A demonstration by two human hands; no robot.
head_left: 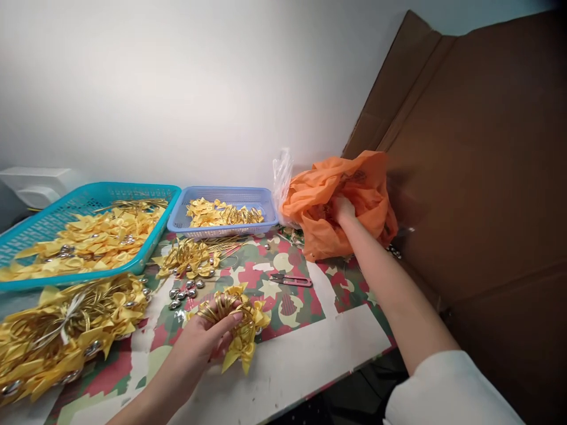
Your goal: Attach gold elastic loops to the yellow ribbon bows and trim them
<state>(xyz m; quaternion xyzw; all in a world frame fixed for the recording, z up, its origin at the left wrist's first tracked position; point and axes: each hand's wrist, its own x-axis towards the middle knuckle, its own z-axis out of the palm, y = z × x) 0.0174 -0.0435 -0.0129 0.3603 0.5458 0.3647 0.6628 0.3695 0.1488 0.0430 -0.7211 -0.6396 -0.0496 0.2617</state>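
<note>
My left hand (217,330) is closed round a bunch of yellow ribbon bows (243,342) with gold cord loops, held over the front of the table. My right hand (343,209) reaches into an orange plastic bag (367,200) at the back right; its fingers are hidden inside the folds. Between the hands lies a pair of thread snips (291,280) with a pink handle. Several silver bells (186,292) sit left of the held bunch. Behind them rests a loose pile of bows with gold cords (190,257).
A teal basket (144,251) full of yellow bows stands at the left. Beside it, a blue basket (221,230) holds more. A large tied bundle of bows (71,324) lies front left. Clear plastic (282,183) touches the bag. A cardboard sheet (478,159) rises at the right.
</note>
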